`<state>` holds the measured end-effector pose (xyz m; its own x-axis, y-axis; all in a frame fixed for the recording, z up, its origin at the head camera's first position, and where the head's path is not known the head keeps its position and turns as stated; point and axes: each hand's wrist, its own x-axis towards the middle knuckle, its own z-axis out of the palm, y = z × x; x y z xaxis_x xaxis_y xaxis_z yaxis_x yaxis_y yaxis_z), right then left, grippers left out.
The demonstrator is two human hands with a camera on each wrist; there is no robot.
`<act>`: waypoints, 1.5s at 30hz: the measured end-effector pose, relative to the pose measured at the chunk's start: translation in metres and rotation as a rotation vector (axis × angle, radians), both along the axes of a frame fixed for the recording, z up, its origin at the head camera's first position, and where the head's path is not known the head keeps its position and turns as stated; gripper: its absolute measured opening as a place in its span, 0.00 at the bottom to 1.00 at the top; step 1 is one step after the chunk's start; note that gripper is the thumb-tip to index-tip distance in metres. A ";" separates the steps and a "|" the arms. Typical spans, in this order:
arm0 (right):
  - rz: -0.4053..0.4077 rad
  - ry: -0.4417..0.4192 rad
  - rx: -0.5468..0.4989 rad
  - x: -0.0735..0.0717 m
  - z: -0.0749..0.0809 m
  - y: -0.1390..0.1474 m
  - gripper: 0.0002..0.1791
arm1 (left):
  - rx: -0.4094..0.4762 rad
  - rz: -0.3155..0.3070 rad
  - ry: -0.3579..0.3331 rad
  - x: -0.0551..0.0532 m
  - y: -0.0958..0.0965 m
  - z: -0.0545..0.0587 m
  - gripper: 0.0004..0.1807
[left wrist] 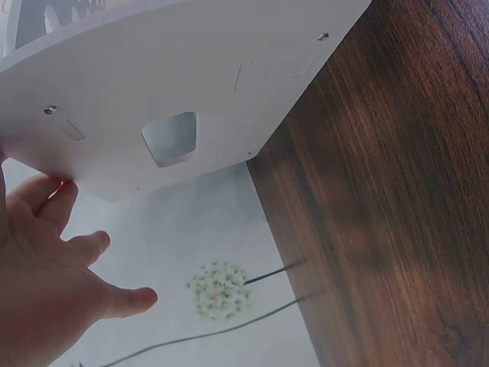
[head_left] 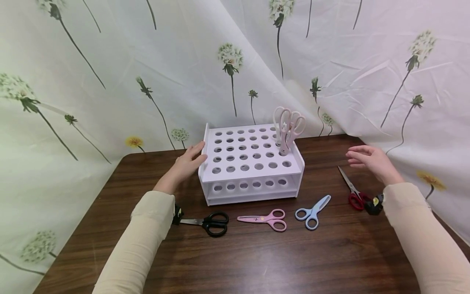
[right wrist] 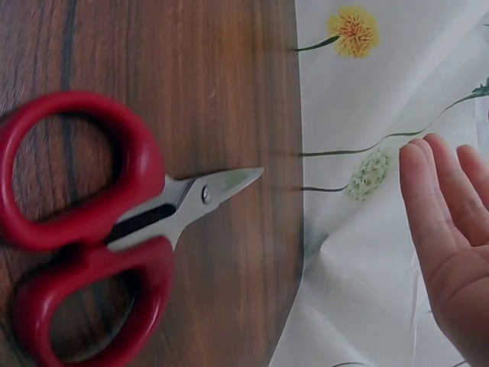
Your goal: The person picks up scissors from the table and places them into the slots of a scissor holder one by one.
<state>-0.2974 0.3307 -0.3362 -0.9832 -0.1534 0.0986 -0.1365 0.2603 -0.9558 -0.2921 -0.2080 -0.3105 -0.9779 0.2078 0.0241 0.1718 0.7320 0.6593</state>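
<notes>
My left hand [head_left: 187,163] touches the left side panel of a white rack [head_left: 235,178] with rows of round holes. In the left wrist view its fingertips rest at the panel's edge [left wrist: 114,107], thumb held apart. My right hand [head_left: 371,161] hovers over the table's right side, fingers extended and holding nothing. Closest to it lie red-handled scissors [head_left: 354,190], blades pointing away, large in the right wrist view [right wrist: 84,176]. Two pale pink scissors [head_left: 288,126] stand handles-up in holes at the rack's right side.
In front of the rack lie black-handled scissors [head_left: 214,223], pink scissors [head_left: 269,219] and light blue scissors [head_left: 312,212] on the dark wooden table [head_left: 257,261]. A white cloth with dandelion prints [head_left: 176,81] hangs behind and beside the table.
</notes>
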 end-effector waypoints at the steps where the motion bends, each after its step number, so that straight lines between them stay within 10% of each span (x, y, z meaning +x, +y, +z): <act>1: -0.002 -0.003 0.013 0.001 0.000 0.001 0.22 | 0.000 -0.001 -0.001 0.000 0.000 0.000 0.31; 17: -0.031 -0.155 0.161 0.002 -0.013 0.018 0.34 | -0.013 -0.001 0.004 -0.002 -0.001 -0.001 0.31; 45: 0.009 -0.183 0.269 0.011 -0.040 0.027 0.30 | 0.005 0.000 0.001 0.001 0.000 -0.001 0.31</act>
<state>-0.2868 0.3579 -0.3761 -0.9794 -0.1589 -0.1247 0.0275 0.5067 -0.8617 -0.2912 -0.2077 -0.3111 -0.9779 0.2073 0.0256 0.1719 0.7290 0.6626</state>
